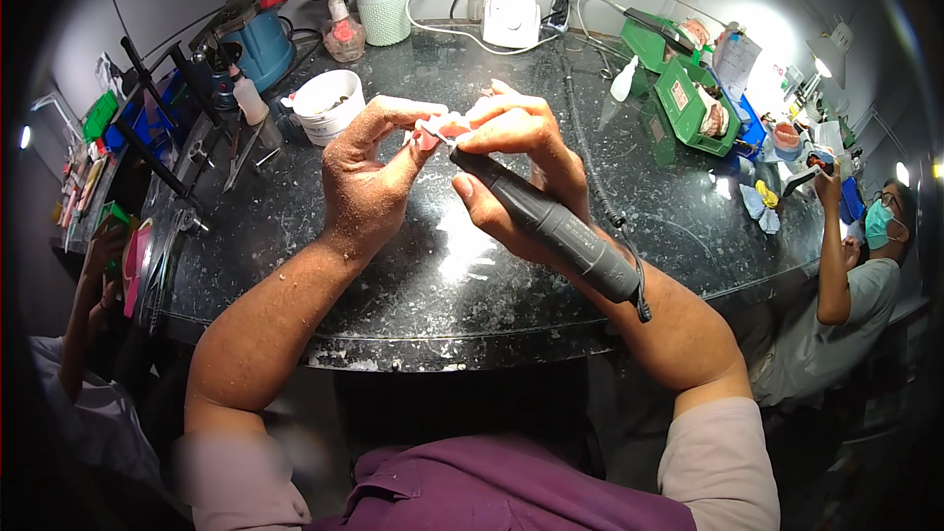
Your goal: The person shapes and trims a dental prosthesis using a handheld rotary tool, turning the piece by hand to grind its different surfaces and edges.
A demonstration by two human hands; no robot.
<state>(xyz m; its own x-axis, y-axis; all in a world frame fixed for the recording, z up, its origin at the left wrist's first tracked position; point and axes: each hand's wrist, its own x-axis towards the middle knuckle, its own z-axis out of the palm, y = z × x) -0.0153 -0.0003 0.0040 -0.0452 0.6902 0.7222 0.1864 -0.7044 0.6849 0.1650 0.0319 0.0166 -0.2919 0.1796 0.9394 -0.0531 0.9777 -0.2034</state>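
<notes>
My left hand (369,172) pinches a small pink piece (427,133) between thumb and fingertips, with pale dust on its skin. My right hand (526,147) is closed round a black rotary handpiece (551,221), whose thin bit reaches up-left to the pink piece. My right fingertips are close beside that piece and partly hide it. The handpiece's coiled cord (619,226) runs back across the dark, dust-speckled worktop (374,305). A white tub (324,118) stands just behind my left hand.
Metal apparatus (246,39) and bottles (248,98) stand back left, a cup of tools (383,18) and white box (510,20) at back, green cases with dental models (688,103) at right. A masked co-worker (851,305) works at far right; another's arm (84,305) is at far left.
</notes>
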